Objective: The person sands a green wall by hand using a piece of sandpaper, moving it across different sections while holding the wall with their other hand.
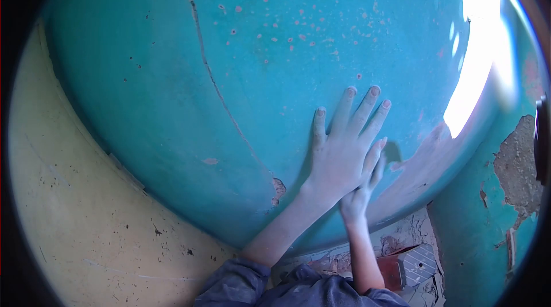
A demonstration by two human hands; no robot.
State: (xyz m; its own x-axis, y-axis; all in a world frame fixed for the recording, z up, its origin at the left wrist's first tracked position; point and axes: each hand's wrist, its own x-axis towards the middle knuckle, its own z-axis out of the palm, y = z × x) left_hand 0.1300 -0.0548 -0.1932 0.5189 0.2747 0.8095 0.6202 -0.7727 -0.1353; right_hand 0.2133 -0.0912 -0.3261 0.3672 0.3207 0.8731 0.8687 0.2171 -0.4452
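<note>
My left hand (338,149) lies with its fingers spread over the teal painted wall (275,94). Pale dust covers the back of this hand. Just to its lower right is my right hand (359,197), overlapped by the left and close against the wall. The right hand's visible fingers point upward and look stretched out; its others are hidden. No tool shows in either hand. To the left, a long crack (208,66) runs down the wall to a chipped hole (278,187). Small pale chips (291,47) dot the paint above my hands.
A bare pinkish patch (402,189) and bright sunlight (473,54) mark the wall's right side. Farther right, peeled plaster (519,160) exposes rough material. Below my right forearm sits a red and grey patterned object (410,267). A speckled yellowish surface (109,221) spans the lower left.
</note>
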